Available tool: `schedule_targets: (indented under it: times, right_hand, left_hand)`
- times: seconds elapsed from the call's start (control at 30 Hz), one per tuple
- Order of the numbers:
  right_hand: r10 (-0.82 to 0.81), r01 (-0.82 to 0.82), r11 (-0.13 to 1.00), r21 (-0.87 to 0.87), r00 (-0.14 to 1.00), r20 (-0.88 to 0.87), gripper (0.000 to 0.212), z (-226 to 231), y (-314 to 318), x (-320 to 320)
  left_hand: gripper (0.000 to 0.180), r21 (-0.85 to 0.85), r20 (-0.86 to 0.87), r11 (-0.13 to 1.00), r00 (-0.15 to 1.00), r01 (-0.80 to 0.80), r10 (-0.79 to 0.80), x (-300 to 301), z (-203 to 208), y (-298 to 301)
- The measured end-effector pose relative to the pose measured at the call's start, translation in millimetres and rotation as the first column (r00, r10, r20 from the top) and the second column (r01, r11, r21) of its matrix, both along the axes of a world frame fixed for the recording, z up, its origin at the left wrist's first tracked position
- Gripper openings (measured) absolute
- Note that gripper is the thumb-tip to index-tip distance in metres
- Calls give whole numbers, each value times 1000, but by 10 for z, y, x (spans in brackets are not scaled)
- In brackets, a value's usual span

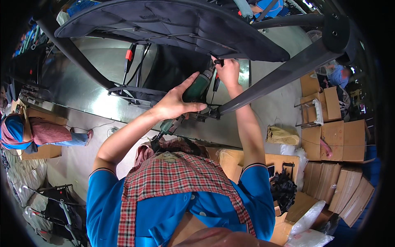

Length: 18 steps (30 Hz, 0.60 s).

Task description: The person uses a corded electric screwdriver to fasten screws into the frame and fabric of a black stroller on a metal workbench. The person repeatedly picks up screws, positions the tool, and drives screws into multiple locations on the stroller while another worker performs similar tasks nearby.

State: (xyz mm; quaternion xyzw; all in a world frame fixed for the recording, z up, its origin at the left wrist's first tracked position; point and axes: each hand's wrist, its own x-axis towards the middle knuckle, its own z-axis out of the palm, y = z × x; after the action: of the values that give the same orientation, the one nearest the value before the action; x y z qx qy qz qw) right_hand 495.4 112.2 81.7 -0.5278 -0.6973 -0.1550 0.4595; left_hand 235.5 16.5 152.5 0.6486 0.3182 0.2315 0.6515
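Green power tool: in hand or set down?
In hand: the left hand grips the green power tool, thumb and fingers around its body.

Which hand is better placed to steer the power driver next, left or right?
Probably the left hand: its grip is around the green power driver. The right hand is at the driver's front end, near the black fabric panel, seemingly better suited to steadying there.

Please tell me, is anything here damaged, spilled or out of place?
Nothing looks damaged or spilled around the green power tool in the left hand. At lower right, brown cardboard leans askew, out of line with the boxes above.
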Motion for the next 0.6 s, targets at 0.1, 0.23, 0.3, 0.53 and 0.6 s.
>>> schedule_targets:
  times: [0.1,0.23,0.3,0.53,0.6]
  right_hand:
    - [-15,15,1000,-8,1000,8,18,-35,24,17]
    - [-47,48,998,-38,999,26,20,-37,1,-2]
    - [-59,61,996,-62,998,32,22,-6,-26,-21]
    - [8,-6,988,-152,1000,7,36,35,-126,-10]
    - [102,-107,977,-183,994,-34,42,82,-214,-15]
  left_hand:
    - [105,-17,-3,1000,1000,-16,16,27,12,-10]
    - [105,-21,0,999,1000,-31,31,45,-30,22]
    - [105,-14,16,999,999,-35,35,58,-56,36]
    - [102,-47,59,997,996,-64,67,121,-82,44]
    - [101,-48,58,996,995,-74,77,149,-88,55]
